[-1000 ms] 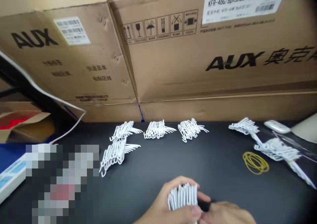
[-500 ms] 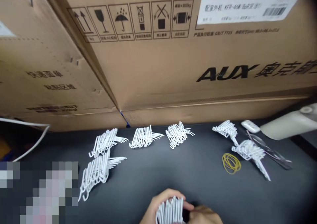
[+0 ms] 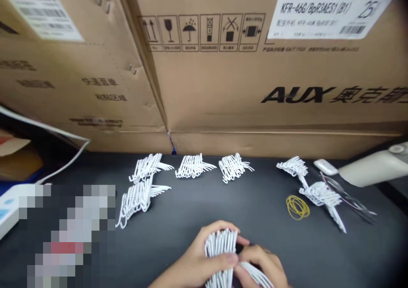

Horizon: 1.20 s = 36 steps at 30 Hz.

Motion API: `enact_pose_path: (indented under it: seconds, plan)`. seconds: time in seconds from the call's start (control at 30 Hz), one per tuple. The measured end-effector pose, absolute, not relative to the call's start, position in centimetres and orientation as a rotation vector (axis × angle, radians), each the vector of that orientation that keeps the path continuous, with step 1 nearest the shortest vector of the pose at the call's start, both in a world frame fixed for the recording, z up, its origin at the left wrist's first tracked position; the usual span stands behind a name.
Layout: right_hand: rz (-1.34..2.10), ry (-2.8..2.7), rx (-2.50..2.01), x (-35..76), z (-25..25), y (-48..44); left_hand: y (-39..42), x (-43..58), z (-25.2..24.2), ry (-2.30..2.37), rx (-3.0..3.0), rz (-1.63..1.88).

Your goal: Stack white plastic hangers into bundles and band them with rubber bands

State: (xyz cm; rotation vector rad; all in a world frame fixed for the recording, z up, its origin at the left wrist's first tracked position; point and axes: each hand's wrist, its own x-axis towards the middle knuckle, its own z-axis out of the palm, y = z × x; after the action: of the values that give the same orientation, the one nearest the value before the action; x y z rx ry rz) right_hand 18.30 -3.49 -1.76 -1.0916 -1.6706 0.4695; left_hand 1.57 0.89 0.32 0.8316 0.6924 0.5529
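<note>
so the left hand (image 3: pixel 200 258) is holding a packed bundle of thin, glossy white rods (image 3: pixel 220 242) at the bottom centre of the frame, thumb lying across the front and fingers curling round the back, so that grip is narrow and full. the right hand (image 3: pixel 264 262) is crowding in just beside it, fingertips near the left thumb, with slim white rod ends fanning out between its thumb and fingers towards the bottom edge. can't tell if it's actually pinching those or just resting against them.

on the matte black tabletop (image 3: pixel 204 207), four bunches of white hooked rods (image 3: pixel 193 167) are lying left of centre and across the middle, two of them touching at the left. two flatter white bunches (image 3: pixel 320 193) are sitting at the right, near a loose coil of thin yellow bands (image 3: pixel 297 207). behind those, a small white rounded gadget (image 3: pixel 325 167) is lying by a pale grey cylinder (image 3: pixel 372 168) at the right edge. big brown cardboard boxes (image 3: pixel 216 88) are filling the upper frame, and a white cable (image 3: pixel 47 127) is looping down at the left.
</note>
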Motion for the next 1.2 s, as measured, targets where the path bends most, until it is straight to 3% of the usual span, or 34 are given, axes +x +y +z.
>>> enact_pose_path:
  seconds: [0.2, 0.37, 0.8, 1.2]
  plan:
    - [0.658, -1.680, -0.927, 18.2, -0.2, -4.0, 0.4, 2.0, 0.8, 0.659, 0.775, 0.536]
    - [0.413, -1.679, -0.988, 17.6, -0.4, -4.7, -0.2, 1.8, 1.4, 0.684, 0.841, 0.607]
    - [0.044, -1.853, -0.597, 18.3, -0.7, -5.1, -1.9, 2.1, 2.1, 0.622, 0.939, 0.628]
    - [0.127, -2.066, -0.492, 20.4, -1.3, -2.7, -1.7, 2.6, 1.4, 0.757, 0.858, 0.604]
